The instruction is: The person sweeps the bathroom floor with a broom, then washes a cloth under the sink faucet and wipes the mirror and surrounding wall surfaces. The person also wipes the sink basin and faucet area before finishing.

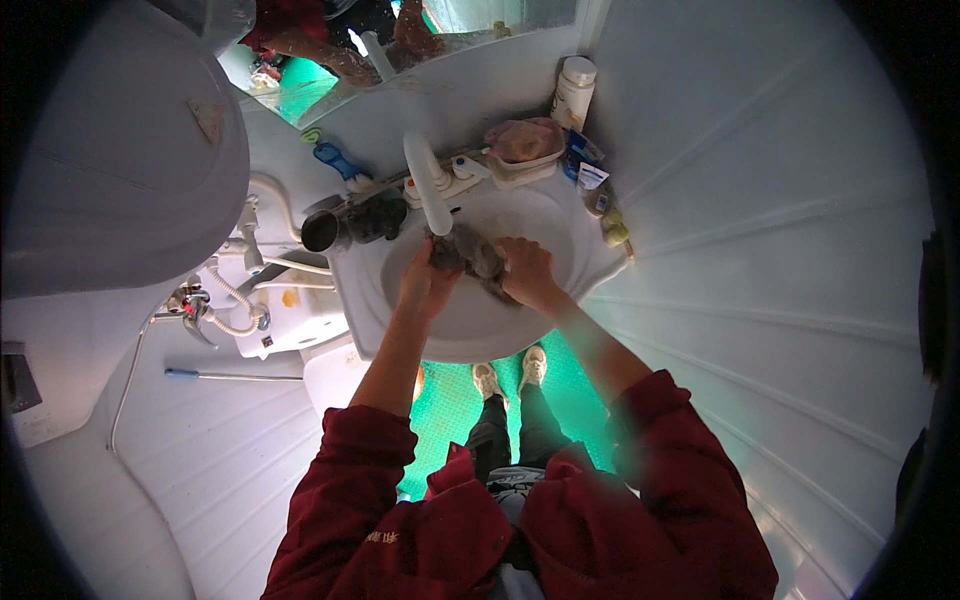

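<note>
My left hand (429, 282) and my right hand (528, 268) are both closed around a bunched, dark grey piece of cloth (477, 252), which looks wet. They hold it over the basin of a white washbasin (480, 330), the left on one end and the right on the other. Right above the cloth, near my left hand, hangs the spout of a white faucet (429, 187). Whether water is running cannot be made out. Part of the cloth is hidden behind my fingers.
On the basin's back ledge are a dark cup (321, 231), a tub with a pinkish item (525, 142), a white bottle (574, 91) and several tubes (591, 178). A blue-handled brush (339, 160) is at the back left. A mirror (360, 52) hangs behind; shower hoses (232, 292) run at left.
</note>
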Action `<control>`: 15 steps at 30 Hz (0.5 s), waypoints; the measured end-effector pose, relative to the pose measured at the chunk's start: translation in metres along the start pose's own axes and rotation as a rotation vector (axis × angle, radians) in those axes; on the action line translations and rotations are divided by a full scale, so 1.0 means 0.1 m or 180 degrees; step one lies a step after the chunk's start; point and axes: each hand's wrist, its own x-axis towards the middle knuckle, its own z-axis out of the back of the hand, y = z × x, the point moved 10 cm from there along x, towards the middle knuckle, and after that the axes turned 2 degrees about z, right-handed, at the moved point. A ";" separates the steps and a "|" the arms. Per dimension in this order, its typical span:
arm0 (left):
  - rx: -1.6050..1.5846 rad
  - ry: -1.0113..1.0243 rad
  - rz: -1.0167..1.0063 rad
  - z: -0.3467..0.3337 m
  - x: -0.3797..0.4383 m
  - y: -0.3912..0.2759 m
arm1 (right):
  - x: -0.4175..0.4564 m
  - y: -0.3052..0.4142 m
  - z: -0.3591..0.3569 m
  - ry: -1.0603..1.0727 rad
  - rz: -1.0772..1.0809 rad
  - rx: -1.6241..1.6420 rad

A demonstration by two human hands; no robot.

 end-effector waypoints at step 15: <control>0.0738 -0.1044 -0.0501 0.44 -0.19 -0.30 | 0.33 -0.25 -0.21 -0.0616 -0.1201 0.4493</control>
